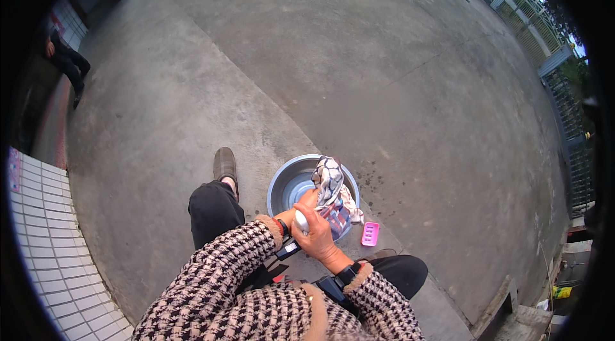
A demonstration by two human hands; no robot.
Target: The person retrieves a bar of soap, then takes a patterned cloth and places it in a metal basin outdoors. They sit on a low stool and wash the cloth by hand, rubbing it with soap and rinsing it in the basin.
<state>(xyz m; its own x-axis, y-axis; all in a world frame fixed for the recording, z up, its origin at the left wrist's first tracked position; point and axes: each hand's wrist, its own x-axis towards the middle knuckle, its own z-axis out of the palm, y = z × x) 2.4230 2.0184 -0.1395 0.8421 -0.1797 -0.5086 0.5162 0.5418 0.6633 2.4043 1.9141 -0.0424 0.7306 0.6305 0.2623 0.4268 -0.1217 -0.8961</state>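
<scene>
A metal basin (284, 178) stands on the concrete before me, with a bluish bottom. Bunched patterned cloth (329, 178) rises at its right side, and a pale end hangs over the rim. My left hand (309, 198) reaches into this cloth and appears to hold it; the fingers are hidden. Close against my left wrist, my right hand (317, 235) grips a smooth white object (301, 222), probably a bar of soap. A pink plastic soap dish (370, 234) with slots lies on the ground, right of the basin.
Concrete ground (365, 67) spreads ahead, with wet spots (379, 180) beside the basin. A white tiled wall (48, 240) runs along the left. Farther off at left, a person (69, 60) in dark clothes is partly visible. Metal fencing (531, 19) and a concrete ledge (495, 307) lie right.
</scene>
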